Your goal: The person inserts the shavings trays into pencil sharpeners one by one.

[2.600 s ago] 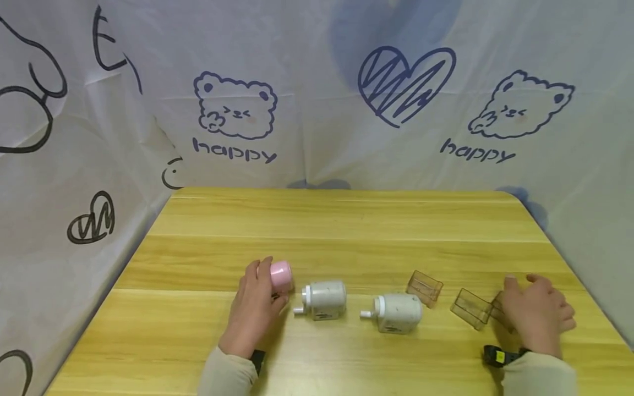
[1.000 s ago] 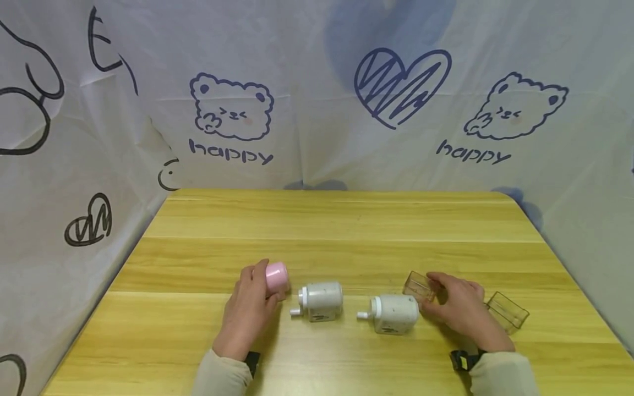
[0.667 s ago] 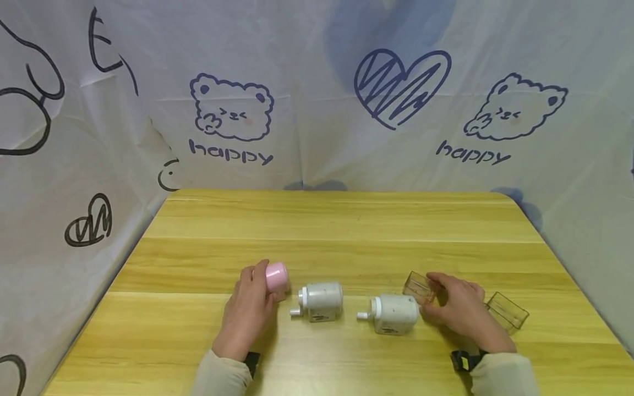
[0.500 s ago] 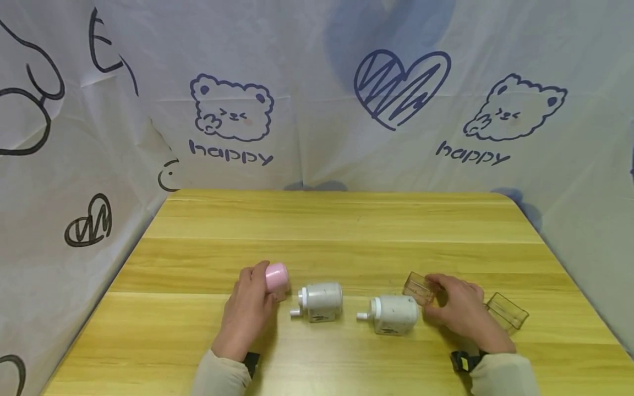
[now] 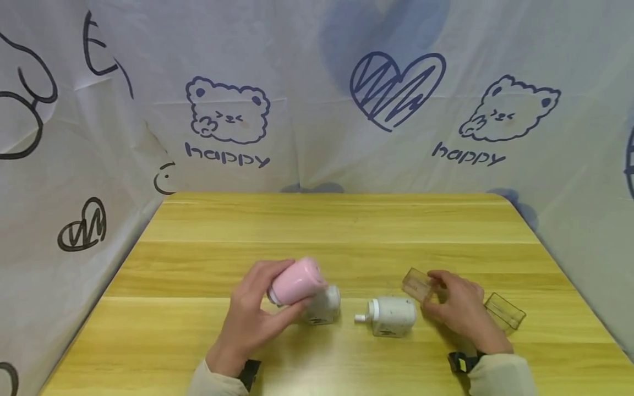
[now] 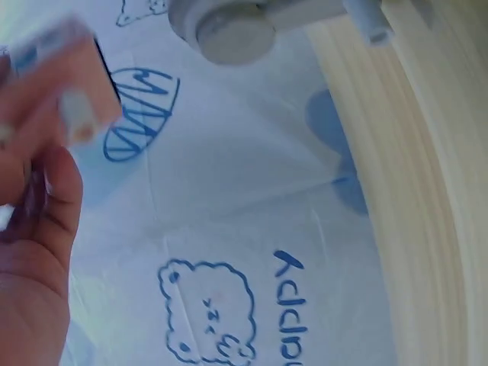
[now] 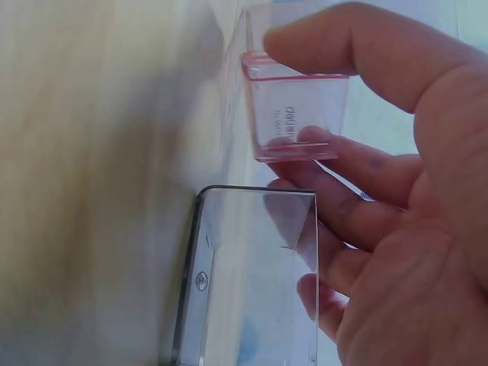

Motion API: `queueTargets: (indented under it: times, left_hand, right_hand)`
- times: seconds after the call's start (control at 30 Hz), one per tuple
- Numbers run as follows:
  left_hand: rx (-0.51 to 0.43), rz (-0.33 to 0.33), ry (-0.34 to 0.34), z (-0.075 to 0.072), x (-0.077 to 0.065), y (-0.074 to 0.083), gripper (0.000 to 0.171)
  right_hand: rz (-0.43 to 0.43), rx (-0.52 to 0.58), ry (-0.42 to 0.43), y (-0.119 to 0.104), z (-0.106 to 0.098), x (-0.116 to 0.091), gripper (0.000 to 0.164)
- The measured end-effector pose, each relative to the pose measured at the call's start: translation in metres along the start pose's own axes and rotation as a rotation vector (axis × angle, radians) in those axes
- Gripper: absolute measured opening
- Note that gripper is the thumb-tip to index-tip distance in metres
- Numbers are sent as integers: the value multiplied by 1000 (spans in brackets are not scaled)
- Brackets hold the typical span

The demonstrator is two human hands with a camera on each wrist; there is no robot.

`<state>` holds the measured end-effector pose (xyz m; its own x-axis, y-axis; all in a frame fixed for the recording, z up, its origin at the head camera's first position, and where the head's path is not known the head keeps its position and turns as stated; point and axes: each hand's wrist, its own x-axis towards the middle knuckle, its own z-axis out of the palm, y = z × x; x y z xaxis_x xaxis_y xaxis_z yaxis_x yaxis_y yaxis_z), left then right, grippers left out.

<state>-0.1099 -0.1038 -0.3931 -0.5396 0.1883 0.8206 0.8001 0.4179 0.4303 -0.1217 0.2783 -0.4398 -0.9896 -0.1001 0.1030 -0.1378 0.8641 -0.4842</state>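
Observation:
My left hand [image 5: 257, 311] grips a pink pencil sharpener [image 5: 299, 280], tilted and raised off the table; in the left wrist view the pink sharpener [image 6: 95, 99] is blurred. Partly hidden behind that hand stands a grey crank sharpener [image 5: 327, 305]. A second grey crank sharpener [image 5: 394, 316] lies to its right, crank pointing left. With thumb and fingers, my right hand [image 5: 460, 308] pinches a clear pink-edged shavings drawer [image 7: 297, 110], low over the table. Just beneath those fingers, in the right wrist view, is a dark-edged clear drawer [image 7: 252, 267].
Another clear drawer [image 5: 505, 312] rests to the right of my right wrist. The wooden table [image 5: 327, 220] runs back to a white cloth wall [image 5: 317, 110] with drawn bears and hearts. A wrist strap [image 5: 460, 363] shows at my right cuff.
My left hand has lifted the pink sharpener, tilted it and carried it rightward, in front of the nearer grey one. Earlier, my right hand moved left from the rightmost drawers to the pink-edged one.

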Motion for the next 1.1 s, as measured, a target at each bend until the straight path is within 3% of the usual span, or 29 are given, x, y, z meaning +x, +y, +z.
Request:
queueTargets:
  times: [0.1,0.27,0.33,0.43,0.53,0.6,0.73,0.9,1.1]
  left_hand:
    - [-107,114,-95,4,0,9,61]
    - [-210,156,-275,12,-3,24,58]
    - [-235,132,-365,15,-6,28,56]
    - [-220,43,-526,20,-11,31,50]
    - [-126,-55,-683,22,-15,32,46]
    - [-44,-76,-751,24,-18,32,45]
    - [45,-114,-807,25,-19,32,47]
    - [91,-218,-858,23,-18,32,49]
    - [69,-292,-886,22,-19,33,54]
  right_hand:
    - [-8,11,44,-2,0,0,56]
    - [-17,78,113,-4,1,1,52]
    - [-17,112,139,-5,1,1,53]
    - [-18,159,187,-7,2,1,54]
    - [-14,260,213,-11,2,1,54]
    - [-15,393,198,-14,1,0,53]
    - [-56,710,117,-19,-3,-3,52]
    - [-222,995,-49,-22,-11,-9,54]
    - [-500,1269,-418,-16,-14,-13,62]
